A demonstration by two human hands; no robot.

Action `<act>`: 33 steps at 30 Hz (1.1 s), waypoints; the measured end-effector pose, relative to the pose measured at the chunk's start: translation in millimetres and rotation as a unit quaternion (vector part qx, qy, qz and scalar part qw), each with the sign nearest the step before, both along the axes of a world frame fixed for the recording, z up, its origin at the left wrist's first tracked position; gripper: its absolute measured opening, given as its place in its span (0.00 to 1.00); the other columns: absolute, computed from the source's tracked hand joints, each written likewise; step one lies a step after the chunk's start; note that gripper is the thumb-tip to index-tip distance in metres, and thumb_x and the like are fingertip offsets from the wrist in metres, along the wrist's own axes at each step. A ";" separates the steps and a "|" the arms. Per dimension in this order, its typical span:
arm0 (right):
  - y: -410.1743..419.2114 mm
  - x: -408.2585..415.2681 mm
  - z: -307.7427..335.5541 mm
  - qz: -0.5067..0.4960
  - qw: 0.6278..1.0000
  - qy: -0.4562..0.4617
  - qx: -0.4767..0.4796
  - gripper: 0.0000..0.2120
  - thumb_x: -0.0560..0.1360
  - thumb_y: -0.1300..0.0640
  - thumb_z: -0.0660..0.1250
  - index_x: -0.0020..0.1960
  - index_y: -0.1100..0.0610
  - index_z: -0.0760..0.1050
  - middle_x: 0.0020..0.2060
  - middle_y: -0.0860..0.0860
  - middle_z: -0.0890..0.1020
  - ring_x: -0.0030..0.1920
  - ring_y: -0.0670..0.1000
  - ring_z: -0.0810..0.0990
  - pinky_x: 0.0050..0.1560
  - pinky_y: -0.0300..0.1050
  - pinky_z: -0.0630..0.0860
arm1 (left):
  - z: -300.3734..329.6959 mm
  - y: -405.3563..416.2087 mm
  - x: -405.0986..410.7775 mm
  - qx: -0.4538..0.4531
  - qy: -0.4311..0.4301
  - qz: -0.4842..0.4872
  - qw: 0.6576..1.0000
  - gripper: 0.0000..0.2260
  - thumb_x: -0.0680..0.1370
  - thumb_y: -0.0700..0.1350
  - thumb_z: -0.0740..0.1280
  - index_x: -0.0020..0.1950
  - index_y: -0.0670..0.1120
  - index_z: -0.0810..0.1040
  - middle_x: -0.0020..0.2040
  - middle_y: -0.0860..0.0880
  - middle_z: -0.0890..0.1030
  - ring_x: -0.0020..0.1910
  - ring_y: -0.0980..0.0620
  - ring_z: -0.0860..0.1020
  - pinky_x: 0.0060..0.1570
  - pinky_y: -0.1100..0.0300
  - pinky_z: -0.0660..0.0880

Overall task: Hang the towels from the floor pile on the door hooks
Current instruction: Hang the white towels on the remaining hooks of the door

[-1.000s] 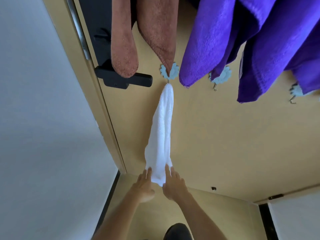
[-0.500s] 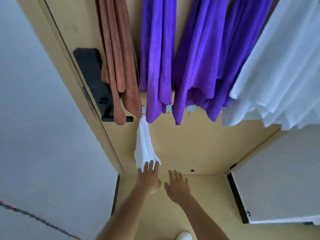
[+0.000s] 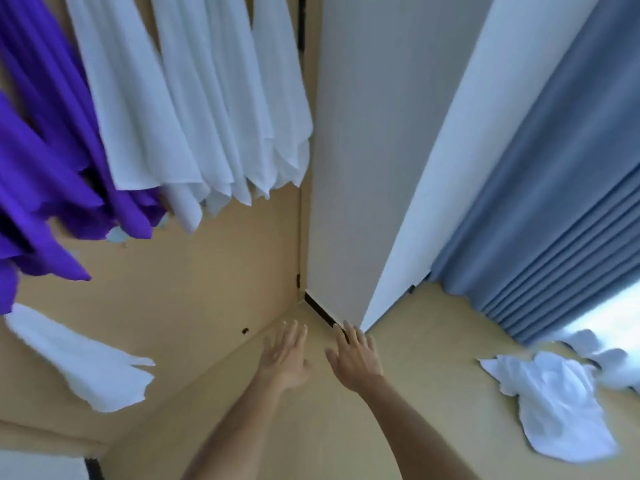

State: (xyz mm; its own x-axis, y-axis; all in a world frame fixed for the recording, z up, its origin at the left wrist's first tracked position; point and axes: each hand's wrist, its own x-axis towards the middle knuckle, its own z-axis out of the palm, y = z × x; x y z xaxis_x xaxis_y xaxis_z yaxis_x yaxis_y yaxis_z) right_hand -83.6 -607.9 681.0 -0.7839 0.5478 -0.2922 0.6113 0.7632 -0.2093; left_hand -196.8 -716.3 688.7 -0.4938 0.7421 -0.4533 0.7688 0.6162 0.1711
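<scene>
Purple towels (image 3: 45, 174) and white towels (image 3: 194, 98) hang on the tan door (image 3: 194, 285) at the upper left. The small white towel (image 3: 83, 362) hangs low on the door at the far left. A pile of white towels (image 3: 554, 403) lies on the floor at the right. My left hand (image 3: 284, 355) and my right hand (image 3: 356, 355) are stretched out side by side over the floor near the door's corner, fingers straight, holding nothing.
A white wall panel (image 3: 374, 133) stands beside the door. Grey-blue curtains (image 3: 561, 202) hang at the right, down to the tan floor (image 3: 433, 341). A black hinge strip (image 3: 322, 310) runs along the base of the wall.
The view has swung right, away from the door handle. My left hand has left the small white towel, and both hands now hover free over the floor. The floor pile has come into view.
</scene>
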 end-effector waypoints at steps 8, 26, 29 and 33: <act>137.2 225.4 8.6 -0.213 0.977 0.003 -0.013 0.26 0.81 0.44 0.50 0.76 0.53 0.52 0.77 0.55 0.52 0.76 0.56 0.52 0.74 0.56 0.51 | 3.1 182.8 205.1 -0.005 -0.006 -0.195 0.981 0.29 0.82 0.46 0.53 0.79 0.46 0.42 0.79 0.46 0.41 0.78 0.46 0.40 0.75 0.43 0.40; 302.1 485.5 -43.7 -0.456 0.888 -0.020 -0.052 0.15 0.76 0.55 0.56 0.62 0.57 0.68 0.61 0.53 0.70 0.62 0.56 0.69 0.58 0.48 0.67 | -40.2 440.6 448.2 -0.068 0.023 -0.423 0.903 0.25 0.78 0.41 0.54 0.76 0.43 0.55 0.77 0.42 0.51 0.77 0.43 0.47 0.73 0.40 0.49; 342.1 509.3 -48.7 -0.477 0.876 -0.043 -0.057 0.16 0.76 0.58 0.55 0.63 0.57 0.67 0.61 0.52 0.70 0.61 0.56 0.69 0.56 0.46 0.66 | -46.4 493.9 468.8 -0.052 0.015 -0.449 0.892 0.22 0.76 0.41 0.55 0.70 0.43 0.61 0.73 0.42 0.58 0.73 0.43 0.54 0.71 0.40 0.54; 390.1 526.6 -55.7 -0.506 0.858 -0.062 -0.057 0.16 0.76 0.57 0.55 0.63 0.55 0.67 0.60 0.51 0.71 0.60 0.54 0.70 0.54 0.45 0.66 | -55.7 550.3 483.1 -0.064 0.017 -0.471 0.880 0.23 0.77 0.42 0.55 0.72 0.43 0.59 0.75 0.42 0.54 0.75 0.43 0.50 0.72 0.40 0.52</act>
